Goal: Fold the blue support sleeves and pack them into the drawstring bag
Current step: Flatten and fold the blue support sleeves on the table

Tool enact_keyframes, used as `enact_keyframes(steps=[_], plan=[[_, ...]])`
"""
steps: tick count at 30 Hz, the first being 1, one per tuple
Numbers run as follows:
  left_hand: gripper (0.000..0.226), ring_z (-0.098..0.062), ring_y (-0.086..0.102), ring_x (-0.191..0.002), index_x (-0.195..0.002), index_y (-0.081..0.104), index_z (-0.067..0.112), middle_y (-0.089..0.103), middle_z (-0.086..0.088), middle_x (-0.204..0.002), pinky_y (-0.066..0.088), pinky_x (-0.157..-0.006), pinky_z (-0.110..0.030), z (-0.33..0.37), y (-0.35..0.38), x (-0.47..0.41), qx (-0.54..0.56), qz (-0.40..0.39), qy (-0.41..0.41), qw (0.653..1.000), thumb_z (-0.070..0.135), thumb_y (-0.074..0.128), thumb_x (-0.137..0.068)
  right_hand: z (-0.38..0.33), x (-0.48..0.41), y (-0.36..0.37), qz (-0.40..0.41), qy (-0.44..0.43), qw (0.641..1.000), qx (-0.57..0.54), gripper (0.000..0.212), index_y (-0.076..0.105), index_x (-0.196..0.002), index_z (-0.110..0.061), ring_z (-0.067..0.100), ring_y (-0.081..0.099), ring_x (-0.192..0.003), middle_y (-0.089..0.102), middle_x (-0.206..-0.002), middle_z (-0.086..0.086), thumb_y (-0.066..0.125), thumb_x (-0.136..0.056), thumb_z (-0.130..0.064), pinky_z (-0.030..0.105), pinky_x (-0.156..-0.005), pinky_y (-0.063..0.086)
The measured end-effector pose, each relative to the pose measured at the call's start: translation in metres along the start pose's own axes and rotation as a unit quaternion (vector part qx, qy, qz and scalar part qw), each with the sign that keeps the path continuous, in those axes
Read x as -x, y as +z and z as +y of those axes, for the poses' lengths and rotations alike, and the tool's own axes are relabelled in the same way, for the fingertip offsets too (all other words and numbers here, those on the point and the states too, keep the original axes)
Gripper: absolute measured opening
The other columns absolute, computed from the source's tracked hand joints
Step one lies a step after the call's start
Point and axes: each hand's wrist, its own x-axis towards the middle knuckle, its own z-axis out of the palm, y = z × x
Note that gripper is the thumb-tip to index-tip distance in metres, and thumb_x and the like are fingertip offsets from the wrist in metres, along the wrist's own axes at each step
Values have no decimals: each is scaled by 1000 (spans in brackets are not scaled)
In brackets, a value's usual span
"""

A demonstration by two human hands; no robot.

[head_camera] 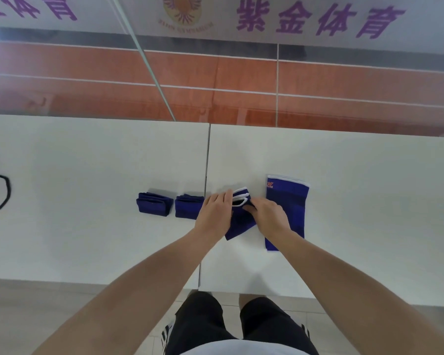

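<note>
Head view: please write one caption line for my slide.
Left hand and right hand fold a blue sleeve between two folded sleeves and one flat sleeve.

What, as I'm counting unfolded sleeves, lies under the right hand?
The right hand covers a half-folded sleeve; a flat sleeve runs beneath the wrist. Any overlap is hidden.

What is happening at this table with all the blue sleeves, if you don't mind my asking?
A person stands at the white table, mid-fold: the left hand presses flat on a half-folded sleeve while the right hand pinches its fold. Two folded sleeves sit side by side to the left, and one unfolded sleeve lies flat to the right. Only a black cord shows at the far left edge; no bag is in view.
</note>
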Motion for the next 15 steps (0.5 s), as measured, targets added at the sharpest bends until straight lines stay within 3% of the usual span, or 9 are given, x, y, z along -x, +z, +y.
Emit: enact_keyframes(steps=[4,9,12,15], plan=[[33,-26,60,-100,-120,53,14,67,-3,-106,41,-93,-31,-8,1,-9,20,4,16,1000,6,59,-89,-2,-11,1,-16,27,999,16,34,65,-94,-19,28,63,-75,71,-87,5,46,-101,-46,43,-70,54],[45,-26,54,-106,-129,51,16,62,-3,-114,42,-94,-34,-6,0,-7,26,42,27,998,4,60,-86,-4,-17,-2,-13,28,989,145,46,67,-90,-14,27,66,-74,69,-82,6,45,-100,-53,33,-59,46],[33,-29,50,-107,-119,55,12,54,-6,-119,44,-95,-38,-1,5,5,-45,93,127,987,7,59,-86,-5,-15,-8,-9,13,985,171,43,66,-90,-16,26,66,-74,69,-84,4,45,-100,-52,33,-60,45],[30,-29,51,-121,-122,58,11,55,-7,-129,40,-104,-40,2,19,19,-69,62,188,978,16,55,-93,1,-6,-10,10,-31,990,140,31,63,-96,-19,21,65,-72,69,-86,0,46,-102,-44,29,-58,47]])
